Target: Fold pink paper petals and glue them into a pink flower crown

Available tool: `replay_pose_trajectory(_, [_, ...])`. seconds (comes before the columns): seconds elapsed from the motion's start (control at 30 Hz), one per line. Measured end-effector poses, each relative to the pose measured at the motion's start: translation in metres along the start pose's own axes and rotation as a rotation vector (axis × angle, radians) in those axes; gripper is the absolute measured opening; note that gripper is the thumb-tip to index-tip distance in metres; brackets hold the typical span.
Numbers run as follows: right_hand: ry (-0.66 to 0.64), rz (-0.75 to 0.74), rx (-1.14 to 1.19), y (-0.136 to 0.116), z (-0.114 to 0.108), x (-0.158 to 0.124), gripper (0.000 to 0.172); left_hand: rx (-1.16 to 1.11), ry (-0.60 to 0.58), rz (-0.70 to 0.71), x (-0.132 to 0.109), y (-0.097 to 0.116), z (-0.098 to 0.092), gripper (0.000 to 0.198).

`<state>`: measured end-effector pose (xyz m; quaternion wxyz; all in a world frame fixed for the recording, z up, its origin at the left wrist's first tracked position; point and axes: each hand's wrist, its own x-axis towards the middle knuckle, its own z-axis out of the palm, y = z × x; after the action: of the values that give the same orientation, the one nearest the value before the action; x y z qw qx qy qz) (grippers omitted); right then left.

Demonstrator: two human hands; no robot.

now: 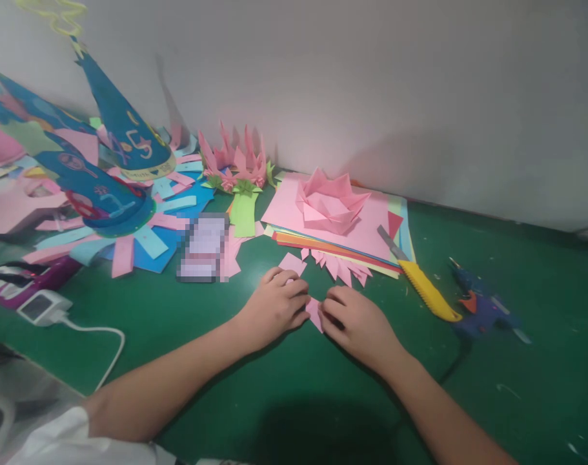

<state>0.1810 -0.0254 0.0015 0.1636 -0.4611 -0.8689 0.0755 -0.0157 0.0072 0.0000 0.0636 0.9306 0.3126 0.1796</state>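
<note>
The left hand (277, 300) and right hand (355, 320) pinched a small pink paper (315, 314) at the green counter (540, 271), fingers closed on its edges, folding seemingly unfinished
Pointed pieces (341, 267) beyond looked finished; a flat piece (292, 262) looked unfolded; a paper flower (331, 208) sat complete on stacked sheets (280, 210), before a pale wall (419, 77)

A pale numeral 5 (139, 143) is borne by the rear blue cone hat (112, 97). Around that hat's base, small dark lettering is carried on a pale yellow band (151, 171), broken by a dark heart (153, 173); the words are too blurred to be read surely. On the front blue cone hat (88, 171), a light blue mark resembling a 1 (112, 205) is seen. The phone (204, 248) screen is obscured by pixelation.
</note>
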Motion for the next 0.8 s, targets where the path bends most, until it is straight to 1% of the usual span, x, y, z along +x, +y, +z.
replay_pose_trajectory(0.3, [0.05, 0.001, -0.052, 0.0032, -0.0004, -0.0026, 0.018, -0.083, -0.005, 0.024, 0.0015, 0.0028, 0.0024, 0.015])
replay_pose_trajectory(0.37, [0.093, 0.006, -0.075, 0.0043, -0.0015, -0.0039, 0.02, -0.086, 0.006, 0.019, 0.001, 0.0032, 0.0023, 0.016])
replay_pose_trajectory(0.43, [0.171, 0.019, -0.08, 0.0051, -0.0032, -0.0056, 0.021, -0.081, 0.018, 0.006, 0.0, 0.0032, 0.002, 0.017])
replay_pose_trajectory(0.5, [0.258, 0.036, -0.041, 0.0046, -0.0046, -0.0069, 0.02, -0.068, 0.022, -0.016, -0.0012, 0.0028, 0.0019, 0.021])
replay_pose_trajectory(0.57, [0.286, 0.027, 0.032, 0.0027, -0.0052, -0.007, 0.016, -0.051, 0.018, -0.041, -0.0021, 0.0022, 0.0024, 0.027])
replay_pose_trajectory(0.63, [0.238, -0.024, 0.112, -0.0001, -0.0045, -0.0055, 0.013, -0.031, 0.022, -0.062, -0.0028, 0.0014, 0.0036, 0.031])
replay_pose_trajectory(0.7, [0.147, -0.08, 0.174, -0.0024, -0.0024, -0.0027, 0.014, -0.016, 0.042, -0.083, -0.0032, 0.0005, 0.0047, 0.035])
replay_pose_trajectory(0.8, [0.057, -0.084, 0.236, -0.0031, 0.0012, 0.0016, 0.02, -0.044, 0.062, -0.099, -0.0031, -0.0018, 0.0042, 0.037])
